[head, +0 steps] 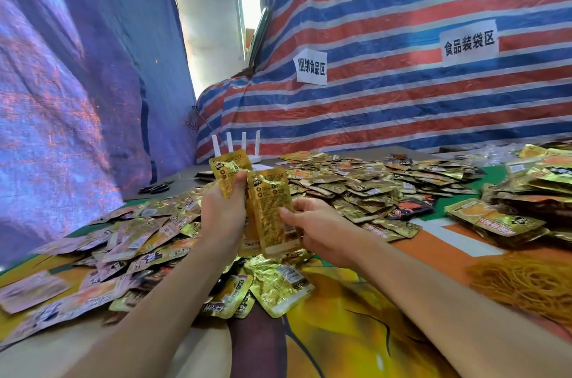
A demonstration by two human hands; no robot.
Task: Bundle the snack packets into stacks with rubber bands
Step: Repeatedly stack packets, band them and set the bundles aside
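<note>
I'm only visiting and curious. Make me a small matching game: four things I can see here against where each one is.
Things:
1. scissors
2. rubber bands
3. white router
4. gold packets

Places:
A. gripped by the left hand and right hand
B. heaped at the near right
C. at the back, behind the raised packets
D. back left, near the blue tarp

Pairs: 1-D, 2-B, 3-C, 4-A

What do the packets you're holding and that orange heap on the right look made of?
The packets: probably metallised plastic foil, glossy gold, judging by the crinkles and sharp glints. The heap: thin yellow-orange loops, matte, most likely rubber bands.
</note>
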